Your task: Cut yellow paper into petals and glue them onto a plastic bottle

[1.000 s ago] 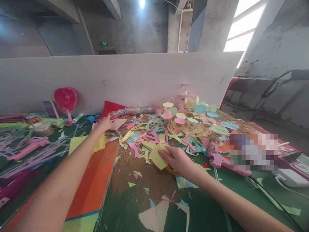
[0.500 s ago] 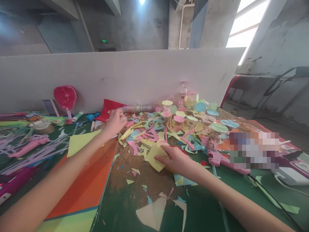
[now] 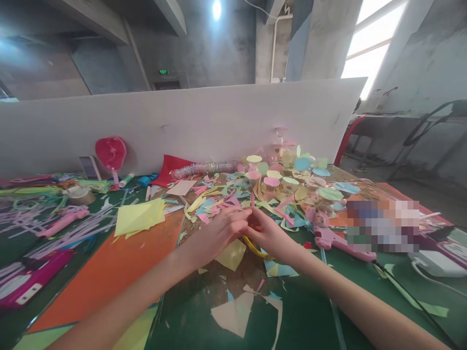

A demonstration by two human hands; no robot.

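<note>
My left hand point(image 3: 222, 231) and my right hand point(image 3: 268, 231) meet at the fingertips over the middle of the table. The fingers of both are bent together, and what lies between them is too small to make out. Below them shows a yellow paper piece point(image 3: 232, 255). A curved yellow handle point(image 3: 257, 249) sticks out under my right hand, with a bit of red above it. Just beyond the hands lies a heap of coloured paper scraps point(image 3: 219, 194). A square pale pink paper point(image 3: 181, 187) rests left of that heap.
Yellow sheets point(image 3: 140, 216) lie on orange board point(image 3: 109, 272) at the left. Paper discs point(image 3: 302, 164) stand at the back right. A pink glue gun point(image 3: 339, 243) is at the right, a magenta tool point(image 3: 36, 279) at the left. A white panel point(image 3: 219, 121) closes the back.
My left hand has come back from the far side of the scraps to meet my right hand. The pale pink square now shows at the back. The view has shifted slightly.
</note>
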